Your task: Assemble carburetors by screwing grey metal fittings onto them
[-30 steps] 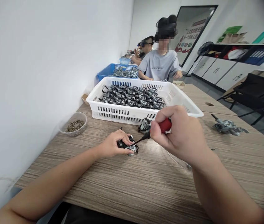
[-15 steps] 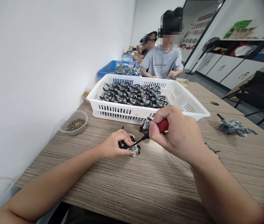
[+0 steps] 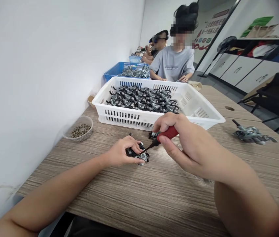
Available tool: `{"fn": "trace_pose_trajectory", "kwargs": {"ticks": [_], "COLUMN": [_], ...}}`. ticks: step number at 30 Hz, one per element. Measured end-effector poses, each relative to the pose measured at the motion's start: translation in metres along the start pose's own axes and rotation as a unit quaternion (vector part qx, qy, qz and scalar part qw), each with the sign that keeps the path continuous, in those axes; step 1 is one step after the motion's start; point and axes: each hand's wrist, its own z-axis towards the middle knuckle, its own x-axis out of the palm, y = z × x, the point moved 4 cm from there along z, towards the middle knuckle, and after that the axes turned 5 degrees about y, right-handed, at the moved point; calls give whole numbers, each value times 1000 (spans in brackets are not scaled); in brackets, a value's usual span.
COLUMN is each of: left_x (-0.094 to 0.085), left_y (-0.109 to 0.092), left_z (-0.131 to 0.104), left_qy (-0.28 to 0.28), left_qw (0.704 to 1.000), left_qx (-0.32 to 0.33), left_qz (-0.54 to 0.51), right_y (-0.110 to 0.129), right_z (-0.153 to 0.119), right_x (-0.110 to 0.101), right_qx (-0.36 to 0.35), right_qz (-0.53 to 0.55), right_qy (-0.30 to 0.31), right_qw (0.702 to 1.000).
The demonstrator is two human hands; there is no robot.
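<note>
The left hand (image 3: 122, 153) clamps the metal part (image 3: 143, 156) between thumb and fingers, down on the table (image 3: 119, 194). The right hand (image 3: 193, 148) is closed around the screwdriver (image 3: 169, 133), its tip meeting the part. Bare tabletop extends from the part to the near table edge; the white basket (image 3: 122, 119) bounds the work area on the far side, the wall (image 3: 30, 65) on the left. A loose assembly (image 3: 251, 134) lies near the right side. The white basket contains rows of assemblies; the clear bowl (image 3: 90, 133), small screws (image 3: 80, 131); the blue crate (image 3: 109, 74), metal parts.
</note>
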Motion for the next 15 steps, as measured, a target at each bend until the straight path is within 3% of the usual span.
{"fn": "trace_pose_trajectory", "kwargs": {"ticks": [4,7,11,15], "left_x": [-1,-2,-1,0], "left_y": [-6,-10,-11,-9], "left_z": [1,1,2,2], "left_qy": [0,3,-3,-2], "left_qw": [1000,999,999,999], "left_qx": [-26,-39,-35,-41], "left_qz": [3,4,-9,-16], "right_y": [0,-1,-1,0], "right_z": [-5,-5,-2,-1], "right_x": [-7,-8,-7,-7], "right_qx": [-56,-89,-76,-57], "right_qz": [117,121,-6,-128], "right_qy": [50,56,-15,-107], "right_qw": [990,987,997,984]}}
